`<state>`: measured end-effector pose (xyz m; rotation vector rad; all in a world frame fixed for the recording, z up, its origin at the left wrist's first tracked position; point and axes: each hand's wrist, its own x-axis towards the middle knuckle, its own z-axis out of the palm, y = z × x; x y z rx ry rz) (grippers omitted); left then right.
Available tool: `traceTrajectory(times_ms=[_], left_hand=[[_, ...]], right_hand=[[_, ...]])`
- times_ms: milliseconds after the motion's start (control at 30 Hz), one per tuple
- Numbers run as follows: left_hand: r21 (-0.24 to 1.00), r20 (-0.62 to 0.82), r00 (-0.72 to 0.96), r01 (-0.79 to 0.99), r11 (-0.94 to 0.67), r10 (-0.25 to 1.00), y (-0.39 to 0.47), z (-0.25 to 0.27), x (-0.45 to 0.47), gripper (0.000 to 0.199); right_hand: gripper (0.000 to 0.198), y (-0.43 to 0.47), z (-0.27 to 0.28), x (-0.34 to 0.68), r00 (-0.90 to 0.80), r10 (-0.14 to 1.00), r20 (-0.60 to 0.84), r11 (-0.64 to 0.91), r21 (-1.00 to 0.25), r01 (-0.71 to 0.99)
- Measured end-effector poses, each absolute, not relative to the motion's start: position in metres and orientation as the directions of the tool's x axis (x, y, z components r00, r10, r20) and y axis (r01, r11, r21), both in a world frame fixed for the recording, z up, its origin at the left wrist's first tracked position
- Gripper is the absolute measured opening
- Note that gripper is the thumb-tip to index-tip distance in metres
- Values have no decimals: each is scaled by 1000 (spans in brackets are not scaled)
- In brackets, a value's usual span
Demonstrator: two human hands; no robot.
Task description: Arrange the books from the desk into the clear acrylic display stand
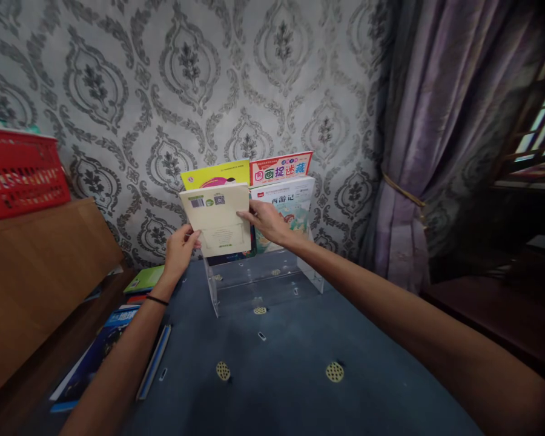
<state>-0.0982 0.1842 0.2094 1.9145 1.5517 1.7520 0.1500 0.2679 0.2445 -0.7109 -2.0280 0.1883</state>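
A cream-coloured book [220, 227] is held upright between my two hands, its back cover with a barcode towards me. My left hand [180, 251] grips its left edge, low down. At the upper right edge my right hand [266, 219] pinches it between thumb and fingers. The book is in front of a yellow book [215, 174] at the rear of a clear acrylic rack [211, 287]. To the right in the rack, a pale blue-green book [302, 203] stands in front of a red-bordered book [281, 168]. A dark cover partly shows below the cream book.
On the left, a red plastic basket [22, 172] rests on a wooden box [49, 278]. Below lie a green book [144, 280] and a blue book [102, 345]. Patterned wallpaper is behind the rack, and a purple curtain [436, 151] hangs at right.
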Motion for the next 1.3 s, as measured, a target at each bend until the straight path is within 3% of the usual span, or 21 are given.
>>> traceTrajectory(times_ms=[233, 700, 1300], left_hand=[[698, 632, -212, 574, -428, 746, 189, 192, -100, 31], [746, 567, -234, 554, -371, 790, 195, 179, -97, 31], [745, 561, -237, 563, -358, 793, 191, 185, -95, 29]], right_hand=[[20, 272, 229, 147, -386, 554, 738, 803, -351, 482], [19, 270, 224, 144, -340, 660, 671, 677, -334, 655], [20, 271, 221, 144, -325, 652, 685, 677, -333, 656]])
